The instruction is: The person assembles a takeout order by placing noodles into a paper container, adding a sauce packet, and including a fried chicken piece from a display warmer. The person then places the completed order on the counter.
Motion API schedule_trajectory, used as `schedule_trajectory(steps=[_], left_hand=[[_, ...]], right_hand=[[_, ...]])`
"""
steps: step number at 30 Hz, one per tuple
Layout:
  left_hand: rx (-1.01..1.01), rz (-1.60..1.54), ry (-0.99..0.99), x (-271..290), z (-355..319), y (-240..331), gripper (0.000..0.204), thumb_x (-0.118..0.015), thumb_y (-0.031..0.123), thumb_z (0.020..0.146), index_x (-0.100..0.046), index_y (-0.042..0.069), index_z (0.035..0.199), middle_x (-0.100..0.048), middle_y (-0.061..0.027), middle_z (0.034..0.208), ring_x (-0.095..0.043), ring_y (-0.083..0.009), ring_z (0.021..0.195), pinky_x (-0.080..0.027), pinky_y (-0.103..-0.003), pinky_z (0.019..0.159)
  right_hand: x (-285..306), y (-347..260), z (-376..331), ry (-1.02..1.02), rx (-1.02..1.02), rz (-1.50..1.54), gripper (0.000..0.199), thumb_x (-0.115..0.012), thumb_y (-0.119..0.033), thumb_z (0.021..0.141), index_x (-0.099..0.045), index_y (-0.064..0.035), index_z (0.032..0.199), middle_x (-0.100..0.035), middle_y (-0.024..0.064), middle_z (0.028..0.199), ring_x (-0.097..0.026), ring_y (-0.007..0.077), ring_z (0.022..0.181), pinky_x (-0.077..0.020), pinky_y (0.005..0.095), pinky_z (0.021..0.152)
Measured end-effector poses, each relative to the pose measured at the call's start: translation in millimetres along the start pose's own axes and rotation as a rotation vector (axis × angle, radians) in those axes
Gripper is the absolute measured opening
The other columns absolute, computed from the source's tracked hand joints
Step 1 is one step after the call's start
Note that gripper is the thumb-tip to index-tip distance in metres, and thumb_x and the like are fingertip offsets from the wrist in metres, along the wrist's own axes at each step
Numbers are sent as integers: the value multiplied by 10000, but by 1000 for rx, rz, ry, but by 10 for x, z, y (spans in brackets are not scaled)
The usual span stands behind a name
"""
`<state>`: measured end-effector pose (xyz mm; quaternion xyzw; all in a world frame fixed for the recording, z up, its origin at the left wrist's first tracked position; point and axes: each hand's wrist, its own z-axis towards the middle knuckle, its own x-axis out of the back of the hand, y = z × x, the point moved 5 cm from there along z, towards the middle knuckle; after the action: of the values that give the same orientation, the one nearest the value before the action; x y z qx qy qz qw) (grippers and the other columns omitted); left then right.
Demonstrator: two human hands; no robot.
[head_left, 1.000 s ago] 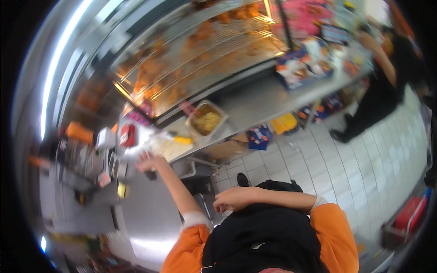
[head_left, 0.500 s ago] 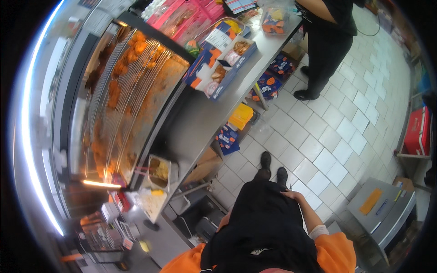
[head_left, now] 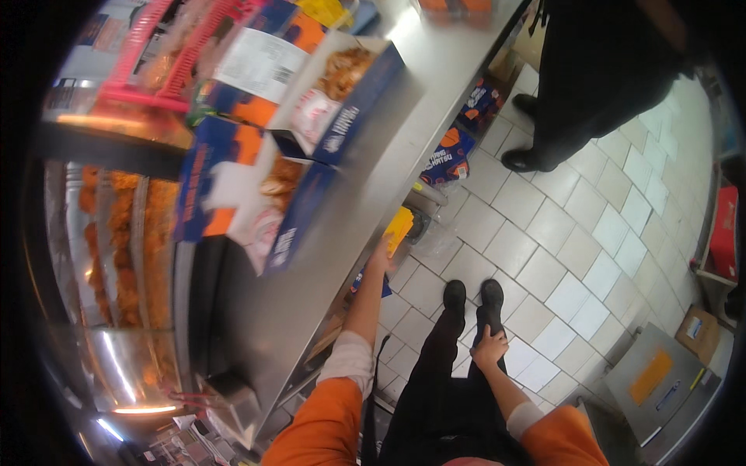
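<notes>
My left hand (head_left: 382, 255) reaches past the counter's front edge, its fingers stretched out against a stack of yellow packets (head_left: 401, 230) low under the counter. Its fingertips are partly lost against the yellow, and I see nothing lifted. Below that hand, a dark blue printed packet (head_left: 373, 286) shows in part. My right hand (head_left: 489, 348) rests on my right leg near the knee, fingers apart, holding nothing I can see. On the counter stand two open blue takeaway boxes of fried chicken, a farther box (head_left: 359, 109) and a nearer box (head_left: 299, 206).
The steel counter (head_left: 350, 202) runs diagonally between me and a heated display case (head_left: 128, 256) of fried food. A person in black (head_left: 594, 85) stands ahead on the tiled floor (head_left: 536, 210). A grey cabinet (head_left: 660, 380) is at right, a red box (head_left: 724, 233) beyond it. Pink baskets (head_left: 159, 97) stand far left.
I have bent forward and nearer the counter. My left hand has come into view and reached to the yellow packets. My right hand has gone lower on my leg.
</notes>
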<state>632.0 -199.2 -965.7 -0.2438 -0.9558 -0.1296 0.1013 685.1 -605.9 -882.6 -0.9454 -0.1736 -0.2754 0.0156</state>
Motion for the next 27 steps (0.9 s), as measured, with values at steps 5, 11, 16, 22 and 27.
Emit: schedule_trajectory(steps=[5, 11, 16, 22, 27], left_hand=[[-158, -49, 155, -362, 954, 599, 1094, -780, 494, 643, -155, 138, 1468, -331, -141, 1421, -358, -314, 1282, -306, -542, 1027], [-134, 261, 649, -645, 1246, 643, 1205, -779, 594, 557, -112, 79, 1418, -317, -229, 1349, -369, -338, 1227, -366, -467, 985], [-391, -192, -134, -529, 1487, 847, 732, -759, 407, 640, -430, 127, 1231, -512, -134, 1155, -426, -233, 1184, -402, -464, 942], [-305, -536, -180, 180, 1318, 845, 474, -710, 345, 692, -533, 170, 1094, -546, -67, 1027, -502, -251, 1011, -452, -493, 835], [-481, -691, -403, 312, 952, 865, 431, -689, 303, 711, -539, 150, 1086, -522, -94, 1076, -504, -282, 990, -436, -534, 855]], right_hand=[[63, 42, 226, 152, 63, 200, 798, -756, -399, 655, -415, -193, 1347, -442, 202, 1188, -472, 363, 1091, -383, 469, 852], [148, -79, 323, 131, 19, 150, 793, -724, -437, 672, -391, -228, 1360, -447, 205, 1213, -485, 353, 1118, -369, 486, 916], [128, -193, 299, 156, 75, 84, 787, -723, -432, 671, -416, -189, 1353, -452, 183, 1161, -483, 333, 1065, -375, 445, 856], [46, -137, 218, 150, 93, 62, 760, -712, -418, 683, -424, -169, 1341, -461, 177, 1131, -499, 335, 1066, -384, 463, 856], [-45, -78, 162, 177, 107, 74, 734, -718, -390, 681, -438, -161, 1319, -467, 178, 1126, -506, 341, 1057, -384, 467, 854]])
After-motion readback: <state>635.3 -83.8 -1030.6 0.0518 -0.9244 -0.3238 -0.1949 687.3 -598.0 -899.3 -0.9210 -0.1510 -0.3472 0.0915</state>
